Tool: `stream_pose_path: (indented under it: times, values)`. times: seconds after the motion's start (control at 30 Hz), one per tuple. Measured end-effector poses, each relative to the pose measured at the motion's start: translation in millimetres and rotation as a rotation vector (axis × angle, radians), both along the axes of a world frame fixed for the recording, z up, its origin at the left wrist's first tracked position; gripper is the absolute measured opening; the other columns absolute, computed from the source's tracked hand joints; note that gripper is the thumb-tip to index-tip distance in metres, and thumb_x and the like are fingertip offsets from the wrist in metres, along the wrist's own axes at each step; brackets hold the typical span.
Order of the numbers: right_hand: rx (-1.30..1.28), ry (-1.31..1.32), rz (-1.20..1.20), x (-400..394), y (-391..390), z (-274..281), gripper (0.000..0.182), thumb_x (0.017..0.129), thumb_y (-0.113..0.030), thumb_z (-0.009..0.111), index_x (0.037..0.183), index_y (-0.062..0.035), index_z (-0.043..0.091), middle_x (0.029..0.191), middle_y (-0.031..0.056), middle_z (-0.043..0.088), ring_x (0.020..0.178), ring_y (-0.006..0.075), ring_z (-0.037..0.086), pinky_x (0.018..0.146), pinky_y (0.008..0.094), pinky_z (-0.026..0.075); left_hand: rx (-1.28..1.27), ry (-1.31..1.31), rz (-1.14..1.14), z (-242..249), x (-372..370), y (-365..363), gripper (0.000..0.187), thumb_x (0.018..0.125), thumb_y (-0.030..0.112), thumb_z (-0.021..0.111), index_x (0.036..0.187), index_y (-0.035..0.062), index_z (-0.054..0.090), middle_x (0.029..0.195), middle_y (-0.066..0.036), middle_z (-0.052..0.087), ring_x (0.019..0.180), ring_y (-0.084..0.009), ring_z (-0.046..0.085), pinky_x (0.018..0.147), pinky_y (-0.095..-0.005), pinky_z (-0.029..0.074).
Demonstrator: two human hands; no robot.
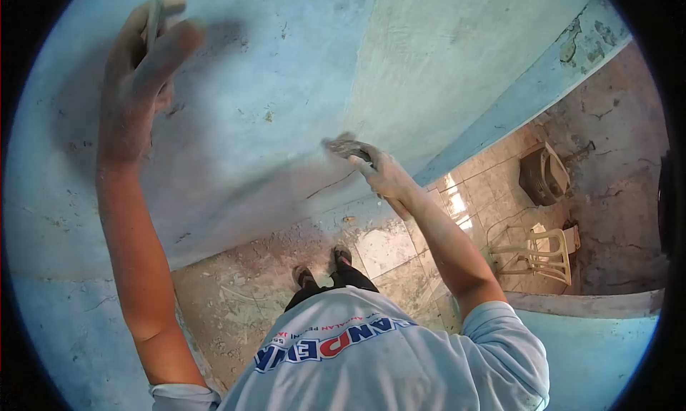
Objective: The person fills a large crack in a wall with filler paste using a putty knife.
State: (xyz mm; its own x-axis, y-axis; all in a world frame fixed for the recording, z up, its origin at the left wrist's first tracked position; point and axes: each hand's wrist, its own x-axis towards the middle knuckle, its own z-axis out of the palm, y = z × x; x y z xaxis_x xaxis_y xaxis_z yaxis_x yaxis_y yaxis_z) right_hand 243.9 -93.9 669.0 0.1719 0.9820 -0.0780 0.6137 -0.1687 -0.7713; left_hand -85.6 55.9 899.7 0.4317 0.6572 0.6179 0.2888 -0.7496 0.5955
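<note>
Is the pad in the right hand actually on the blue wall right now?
Touching. In the head view the right hand presses the grey sanding pad flat against the blue wall; no gap shows between its edge and the paint.

Both arms raised, dusty hands at work

The left hand [139,68] is lifted high on a nearly straight arm, back of the hand toward the camera, fingers pinched on something thin. The right hand [375,172] reaches forward lower down, elbow bent, fingers curled closed around what it grips, wrist angled slightly down.
</note>
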Motion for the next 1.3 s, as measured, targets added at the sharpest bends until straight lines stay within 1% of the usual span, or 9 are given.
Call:
stream_pose_path:
  times: [0.1, 0.3, 0.37, 0.47, 0.53, 0.7, 0.73, 1.0, 1.3]
  values:
    - [-0.034, 0.071, 0.044, -2, 6, 7, 0.053, 0.105, -0.036, 0.059, 0.136, 0.0065, 0.059, 0.123, 0.0299, 0.069, 0.118, 0.0399, 0.068, 0.100, 0.0436, 0.053, 0.046, -0.259, 0.030, -17, -2, 23, 0.061, 0.099, 0.054, 0.061, 0.136, 0.0053, 0.063, 0.095, 0.000, 0.066, 0.083, -0.0135, 0.067, 0.068, -0.0274, 0.055]
    - [-0.354, 0.277, -0.072, 15, 13, 19, 0.055, 0.106, -0.035, 0.059, 0.142, 0.0062, 0.055, 0.109, 0.0248, 0.069, 0.099, 0.0315, 0.068, 0.080, 0.0408, 0.054, 1.213, 0.233, 0.419, -11, -75, 181, 0.045, 0.106, 0.033, 0.047, 0.142, 0.0081, 0.060, 0.133, -0.012, 0.069, 0.126, -0.0292, 0.064, 0.104, -0.0461, 0.051]
    - [-0.215, 0.292, -0.072, 33, 14, -32, 0.058, 0.107, -0.035, 0.059, 0.145, 0.0077, 0.052, 0.085, 0.0140, 0.066, 0.068, 0.0187, 0.065, 0.056, 0.0350, 0.052, 0.904, -0.113, 0.159, 6, -16, 155, 0.043, 0.106, 0.031, 0.048, 0.138, 0.0067, 0.062, 0.129, -0.011, 0.069, 0.122, -0.0274, 0.064, 0.102, -0.0441, 0.050]
    - [0.108, 0.098, 0.027, 62, 5, -95, 0.059, 0.103, -0.038, 0.063, 0.145, 0.0023, 0.053, 0.122, 0.0296, 0.069, 0.114, 0.0413, 0.068, 0.091, 0.0481, 0.054, 0.756, -0.379, -0.076, 19, 48, 125, 0.040, 0.105, 0.029, 0.049, 0.133, 0.0047, 0.063, 0.125, -0.010, 0.069, 0.117, -0.0247, 0.064, 0.098, -0.0412, 0.050]
    - [-0.042, 0.022, 0.076, 77, 11, -108, 0.062, 0.105, -0.031, 0.062, 0.152, 0.0033, 0.043, 0.130, 0.0270, 0.068, 0.124, 0.0365, 0.064, 0.100, 0.0454, 0.051, 0.770, -0.438, -0.125, 24, 63, 123, 0.038, 0.105, 0.028, 0.050, 0.129, 0.0034, 0.064, 0.122, -0.010, 0.069, 0.114, -0.0229, 0.064, 0.096, -0.0392, 0.050]
    - [-0.194, 0.577, -0.002, 80, -28, -67, 0.052, 0.109, -0.027, 0.056, 0.153, -0.0015, 0.045, 0.085, 0.0124, 0.066, 0.070, 0.0210, 0.067, 0.060, 0.0342, 0.057, 0.823, -0.492, -0.153, 28, 58, 118, 0.033, 0.104, 0.025, 0.052, 0.120, 0.0001, 0.067, 0.114, -0.008, 0.068, 0.106, -0.0184, 0.063, 0.091, -0.0343, 0.050]
    - [-0.172, 0.768, -0.049, 76, -35, -56, 0.048, 0.108, -0.022, 0.058, 0.149, -0.0002, 0.047, 0.071, 0.0013, 0.054, 0.055, 0.0107, 0.051, 0.046, 0.0289, 0.046, 0.827, -0.492, -0.167, 28, 60, 116, 0.033, 0.104, 0.025, 0.052, 0.118, -0.0006, 0.067, 0.112, -0.008, 0.068, 0.104, -0.0175, 0.063, 0.090, -0.0333, 0.050]
    - [-0.064, 0.450, 0.208, 82, -50, -67, 0.077, 0.102, -0.003, 0.057, 0.165, -0.0173, 0.015, 0.089, 0.0069, 0.057, 0.057, 0.0121, 0.049, 0.046, 0.0287, 0.041, 0.691, -0.617, -0.184, 22, 50, 123, 0.038, 0.104, 0.027, 0.053, 0.124, -0.0029, 0.066, 0.119, -0.009, 0.067, 0.109, -0.0169, 0.061, 0.094, -0.0311, 0.048]
    - [-0.301, 0.212, 0.036, 112, -18, -46, 0.042, 0.102, -0.010, 0.051, 0.143, -0.0063, 0.044, 0.071, 0.0110, 0.057, 0.060, 0.0214, 0.054, 0.054, 0.0388, 0.046, 0.815, -0.403, -0.199, 17, 53, 122, 0.043, 0.105, 0.029, 0.052, 0.133, -0.0024, 0.060, 0.123, -0.009, 0.067, 0.113, -0.0185, 0.061, 0.097, -0.0326, 0.048]
